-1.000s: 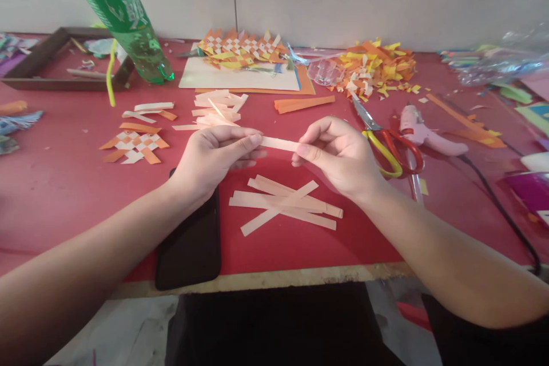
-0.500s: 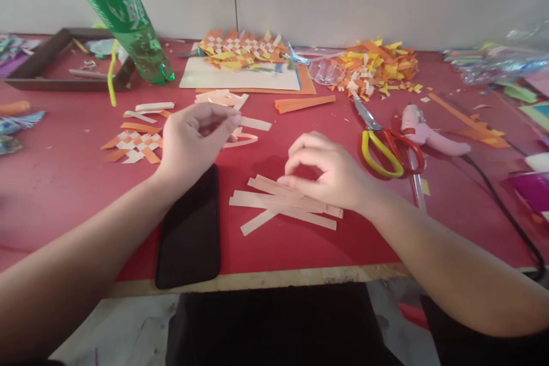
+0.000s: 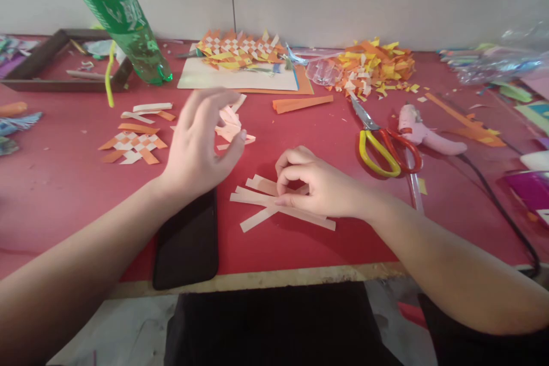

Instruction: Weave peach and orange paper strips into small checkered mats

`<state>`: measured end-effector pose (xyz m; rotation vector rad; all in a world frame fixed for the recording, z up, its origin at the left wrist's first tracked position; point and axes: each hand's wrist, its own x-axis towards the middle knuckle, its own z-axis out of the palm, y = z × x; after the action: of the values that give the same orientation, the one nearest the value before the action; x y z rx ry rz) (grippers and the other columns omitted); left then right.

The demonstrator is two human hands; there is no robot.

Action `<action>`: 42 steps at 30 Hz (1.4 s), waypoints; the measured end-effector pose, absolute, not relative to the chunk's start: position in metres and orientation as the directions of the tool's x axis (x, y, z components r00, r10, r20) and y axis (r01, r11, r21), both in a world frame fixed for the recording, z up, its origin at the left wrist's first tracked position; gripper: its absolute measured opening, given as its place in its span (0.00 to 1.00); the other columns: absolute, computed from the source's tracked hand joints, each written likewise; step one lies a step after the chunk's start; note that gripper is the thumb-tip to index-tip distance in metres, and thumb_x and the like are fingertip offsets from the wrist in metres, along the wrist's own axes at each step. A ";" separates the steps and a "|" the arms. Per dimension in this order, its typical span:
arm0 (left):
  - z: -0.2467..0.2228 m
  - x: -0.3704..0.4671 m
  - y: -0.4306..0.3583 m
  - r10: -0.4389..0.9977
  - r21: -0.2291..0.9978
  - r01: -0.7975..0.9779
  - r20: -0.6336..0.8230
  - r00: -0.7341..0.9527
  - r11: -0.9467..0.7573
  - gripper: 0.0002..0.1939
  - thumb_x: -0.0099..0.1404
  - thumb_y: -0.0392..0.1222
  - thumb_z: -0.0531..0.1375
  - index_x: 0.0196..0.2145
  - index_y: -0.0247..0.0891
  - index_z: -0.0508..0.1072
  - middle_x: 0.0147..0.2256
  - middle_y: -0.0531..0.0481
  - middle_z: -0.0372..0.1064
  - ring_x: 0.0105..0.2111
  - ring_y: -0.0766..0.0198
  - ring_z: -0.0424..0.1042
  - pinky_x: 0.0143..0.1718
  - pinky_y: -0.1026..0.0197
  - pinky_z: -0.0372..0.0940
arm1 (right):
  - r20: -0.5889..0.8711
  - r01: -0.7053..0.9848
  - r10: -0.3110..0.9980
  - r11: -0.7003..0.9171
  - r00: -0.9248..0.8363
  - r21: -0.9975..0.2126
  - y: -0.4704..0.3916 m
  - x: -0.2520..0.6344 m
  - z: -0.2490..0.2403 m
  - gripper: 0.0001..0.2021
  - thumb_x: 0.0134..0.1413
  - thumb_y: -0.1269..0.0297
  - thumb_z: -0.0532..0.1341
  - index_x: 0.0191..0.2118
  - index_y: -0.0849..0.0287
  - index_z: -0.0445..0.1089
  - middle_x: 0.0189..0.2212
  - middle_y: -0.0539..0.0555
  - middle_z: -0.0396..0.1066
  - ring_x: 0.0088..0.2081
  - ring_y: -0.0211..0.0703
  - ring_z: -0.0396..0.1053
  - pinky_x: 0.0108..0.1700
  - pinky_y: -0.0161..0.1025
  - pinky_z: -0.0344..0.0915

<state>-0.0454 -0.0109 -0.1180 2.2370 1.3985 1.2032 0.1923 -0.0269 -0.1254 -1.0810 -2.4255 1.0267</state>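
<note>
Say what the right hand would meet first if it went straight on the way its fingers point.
Most likely the pale strips just under the right hand; depth is unclear, so it may be touching them.

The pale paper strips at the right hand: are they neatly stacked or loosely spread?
Loosely spread: the pale paper strips cross at different angles on the red tabletop. The right hand hides some parts.

The left hand (image 3: 198, 143) is arched just beyond the far end of the phone (image 3: 186, 249), thumb parted from fingers, the bare left forearm (image 3: 105, 231) slanting in from the phone's left, while the right hand (image 3: 311, 186), right of the phone, has fingers curled toward the thumb.
</note>
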 end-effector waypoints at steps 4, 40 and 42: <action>-0.113 -0.040 -0.020 0.812 0.807 0.334 0.279 0.512 -0.488 0.13 0.67 0.45 0.62 0.48 0.41 0.76 0.40 0.46 0.79 0.41 0.56 0.76 0.47 0.56 0.69 | 0.013 0.416 0.771 0.358 -0.637 -0.836 -0.023 0.195 -0.121 0.09 0.58 0.59 0.65 0.31 0.57 0.69 0.37 0.53 0.69 0.42 0.45 0.68 0.43 0.43 0.66; -0.117 -0.028 -0.023 0.958 0.994 -0.032 -0.096 0.270 0.109 0.06 0.62 0.38 0.65 0.39 0.39 0.77 0.32 0.51 0.79 0.33 0.63 0.81 0.37 0.64 0.75 | 0.035 -0.067 0.948 0.014 -0.316 -0.998 -0.020 0.191 -0.129 0.14 0.46 0.64 0.75 0.33 0.59 0.70 0.26 0.48 0.74 0.28 0.40 0.78 0.22 0.30 0.71; -0.116 -0.027 -0.024 0.965 0.995 -0.038 -0.075 0.252 0.087 0.08 0.64 0.39 0.63 0.41 0.39 0.78 0.36 0.50 0.79 0.38 0.61 0.80 0.39 0.63 0.76 | 0.048 -0.056 0.951 0.032 -0.304 -0.998 -0.020 0.191 -0.129 0.14 0.45 0.64 0.75 0.33 0.59 0.70 0.27 0.48 0.74 0.28 0.40 0.78 0.23 0.30 0.71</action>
<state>-0.0265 -0.0237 -0.1164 1.2236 1.0254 0.9870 0.1913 -0.0195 -0.1293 -0.9780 -1.4124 1.4251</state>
